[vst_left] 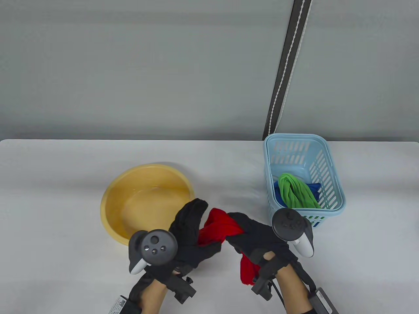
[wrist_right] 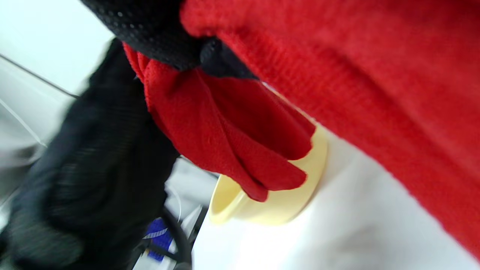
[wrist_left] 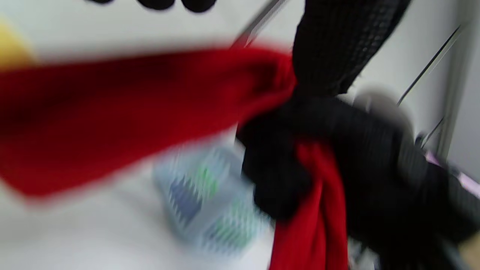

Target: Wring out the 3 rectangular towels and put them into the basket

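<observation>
Red towel (vst_left: 220,227) spans both hands, long axis left-right; left hand (vst_left: 193,234) and right hand (vst_left: 258,240) each grip an end; basket (vst_left: 330,170) nearer the right.

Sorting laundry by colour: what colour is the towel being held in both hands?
Red towel; clearest in the table view.

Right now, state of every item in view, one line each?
red towel: bunched, held between both hands, off the table
left hand: grips one end of the red towel
right hand: grips the other end, tail hanging below
yellow basin: upright, no towels inside
blue basket: upright, holds two towels
green towel: twisted, in basket
blue towel: in basket, under green
</observation>
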`<act>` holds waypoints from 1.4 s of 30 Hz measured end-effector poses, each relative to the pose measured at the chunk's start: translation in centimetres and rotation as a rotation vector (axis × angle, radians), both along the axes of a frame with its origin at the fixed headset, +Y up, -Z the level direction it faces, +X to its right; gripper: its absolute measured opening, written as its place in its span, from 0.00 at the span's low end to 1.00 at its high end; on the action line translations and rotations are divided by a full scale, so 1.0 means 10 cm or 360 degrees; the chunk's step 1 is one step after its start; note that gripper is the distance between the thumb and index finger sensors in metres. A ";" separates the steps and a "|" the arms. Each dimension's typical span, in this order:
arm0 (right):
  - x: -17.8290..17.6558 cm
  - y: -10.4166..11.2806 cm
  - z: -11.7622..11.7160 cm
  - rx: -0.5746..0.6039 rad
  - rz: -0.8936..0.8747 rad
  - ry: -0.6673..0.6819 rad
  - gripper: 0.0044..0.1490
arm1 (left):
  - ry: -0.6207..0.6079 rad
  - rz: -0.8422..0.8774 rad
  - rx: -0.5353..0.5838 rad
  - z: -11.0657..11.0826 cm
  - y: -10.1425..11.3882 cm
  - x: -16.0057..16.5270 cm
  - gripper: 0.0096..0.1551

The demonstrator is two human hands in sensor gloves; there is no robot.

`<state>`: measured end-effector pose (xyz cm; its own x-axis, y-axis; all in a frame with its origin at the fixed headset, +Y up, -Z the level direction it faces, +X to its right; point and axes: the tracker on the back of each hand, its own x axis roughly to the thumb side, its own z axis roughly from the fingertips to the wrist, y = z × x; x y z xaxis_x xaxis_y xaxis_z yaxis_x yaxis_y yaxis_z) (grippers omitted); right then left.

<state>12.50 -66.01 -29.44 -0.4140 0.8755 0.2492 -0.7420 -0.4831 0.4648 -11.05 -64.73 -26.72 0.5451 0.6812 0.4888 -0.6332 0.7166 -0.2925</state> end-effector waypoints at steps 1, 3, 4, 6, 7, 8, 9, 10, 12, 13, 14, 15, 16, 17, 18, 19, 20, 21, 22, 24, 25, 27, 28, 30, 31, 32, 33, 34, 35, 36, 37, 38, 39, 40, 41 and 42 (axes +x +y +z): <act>-0.01 0.00 0.00 -0.0007 0.0011 0.0022 0.39 | -0.0023 0.0020 -0.0035 -0.02 -0.05 0.02 0.72; -0.04 0.02 0.01 -0.0040 0.0059 0.0075 0.39 | 0.0060 0.0076 -0.0131 -0.09 -0.22 0.03 0.70; -0.04 0.02 0.01 -0.0050 0.0066 0.0082 0.40 | 0.0096 0.0105 -0.0148 -0.10 -0.27 0.02 0.65; -0.02 0.02 0.00 -0.0082 -0.0003 0.0039 0.42 | 0.0160 0.0135 -0.0240 -0.14 -0.37 -0.02 0.48; 0.00 0.01 -0.01 -0.0092 -0.0098 0.0008 0.44 | 0.0125 0.0153 -0.0287 -0.15 -0.42 -0.03 0.42; 0.02 -0.02 -0.03 -0.0104 -0.0216 -0.0005 0.46 | 0.0121 0.0178 -0.0340 -0.15 -0.47 -0.04 0.39; 0.03 -0.04 -0.03 -0.0134 -0.0319 -0.0020 0.48 | 0.0110 0.0206 -0.0362 -0.15 -0.50 -0.03 0.36; 0.05 -0.07 -0.04 -0.0190 -0.0436 -0.0039 0.49 | 0.0097 0.0243 -0.0376 -0.15 -0.52 -0.02 0.35; 0.06 -0.13 -0.05 -0.0264 -0.0620 -0.0038 0.49 | 0.0112 0.0351 -0.0403 -0.13 -0.55 0.00 0.33; 0.06 -0.15 -0.05 -0.0269 -0.0672 -0.0034 0.48 | 0.0120 0.0396 -0.0414 -0.13 -0.56 0.01 0.33; 0.07 -0.17 -0.05 -0.0280 -0.0747 -0.0037 0.48 | 0.0096 0.0447 -0.0453 -0.13 -0.58 0.04 0.33; 0.06 -0.19 -0.06 -0.0298 -0.0826 -0.0031 0.48 | 0.0060 0.0496 -0.0488 -0.12 -0.61 0.06 0.34; 0.06 -0.21 -0.06 -0.0316 -0.0872 -0.0032 0.48 | 0.0040 0.0530 -0.0504 -0.12 -0.62 0.08 0.34; 0.05 -0.23 -0.06 -0.0346 -0.0952 -0.0019 0.48 | -0.0009 0.0582 -0.0560 -0.12 -0.66 0.13 0.35; 0.05 -0.25 -0.06 -0.0366 -0.0990 -0.0015 0.48 | -0.0021 0.0626 -0.0611 -0.12 -0.68 0.15 0.37; 0.05 -0.27 -0.06 -0.0376 -0.1020 -0.0013 0.49 | -0.0028 0.0653 -0.0653 -0.13 -0.70 0.16 0.39; 0.05 -0.29 -0.06 -0.0390 -0.1075 -0.0004 0.49 | -0.0057 0.0684 -0.0699 -0.13 -0.72 0.18 0.43; 0.06 -0.30 -0.06 -0.0404 -0.1104 -0.0010 0.49 | -0.0087 0.0702 -0.0729 -0.14 -0.73 0.19 0.46; 0.06 -0.31 -0.06 -0.0403 -0.1118 -0.0008 0.49 | -0.0092 0.0698 -0.0751 -0.14 -0.74 0.20 0.50; 0.05 -0.33 -0.06 -0.0379 -0.1115 -0.0034 0.49 | -0.0098 0.0690 -0.0761 -0.14 -0.76 0.24 0.57; 0.03 -0.35 -0.06 -0.0372 -0.1138 -0.0045 0.49 | -0.0120 0.0689 -0.0768 -0.13 -0.77 0.27 0.60; 0.01 -0.36 -0.06 -0.0355 -0.1162 -0.0076 0.49 | -0.0128 0.0708 -0.0813 -0.11 -0.79 0.32 0.65; 0.00 -0.37 -0.06 -0.0338 -0.1177 -0.0117 0.49 | -0.0127 0.0715 -0.0844 -0.11 -0.80 0.36 0.67; -0.02 -0.40 -0.05 -0.0340 -0.1204 -0.0141 0.48 | -0.0128 0.0702 -0.0883 -0.09 -0.83 0.41 0.68; -0.03 -0.41 -0.04 -0.0347 -0.1209 -0.0160 0.48 | -0.0138 0.0697 -0.0900 -0.08 -0.84 0.44 0.69; -0.03 -0.42 -0.04 -0.0334 -0.1210 -0.0187 0.48 | -0.0132 0.0696 -0.0936 -0.07 -0.84 0.47 0.69; -0.02 -0.43 -0.04 -0.0327 -0.1234 -0.0205 0.48 | -0.0154 0.0713 -0.0967 -0.07 -0.85 0.49 0.70; -0.03 -0.43 -0.04 -0.0322 -0.1260 -0.0212 0.48 | -0.0178 0.0731 -0.0980 -0.07 -0.85 0.51 0.70; -0.03 -0.42 -0.03 -0.0306 -0.1281 -0.0219 0.48 | -0.0201 0.0752 -0.1007 -0.07 -0.86 0.54 0.70; -0.04 -0.42 -0.03 -0.0295 -0.1280 -0.0222 0.48 | -0.0220 0.0762 -0.1019 -0.06 -0.87 0.56 0.70; -0.02 -0.41 -0.02 -0.0286 -0.1256 -0.0239 0.47 | -0.0247 0.0798 -0.1042 -0.06 -0.88 0.58 0.70; -0.02 -0.41 -0.02 -0.0273 -0.1262 -0.0245 0.47 | -0.0243 0.0834 -0.1065 -0.06 -0.89 0.57 0.70; -0.01 -0.41 -0.01 -0.0269 -0.1285 -0.0235 0.47 | -0.0269 0.0851 -0.1078 -0.08 -0.88 0.57 0.69; -0.01 -0.40 -0.01 -0.0288 -0.1302 -0.0214 0.47 | -0.0288 0.0817 -0.1090 -0.09 -0.88 0.57 0.68; 0.00 -0.39 -0.01 -0.0298 -0.1303 -0.0217 0.47 | -0.0257 0.0788 -0.1041 -0.09 -0.87 0.55 0.67; 0.00 -0.39 -0.01 -0.0298 -0.1308 -0.0215 0.47 | -0.0208 0.0780 -0.0989 -0.10 -0.85 0.54 0.63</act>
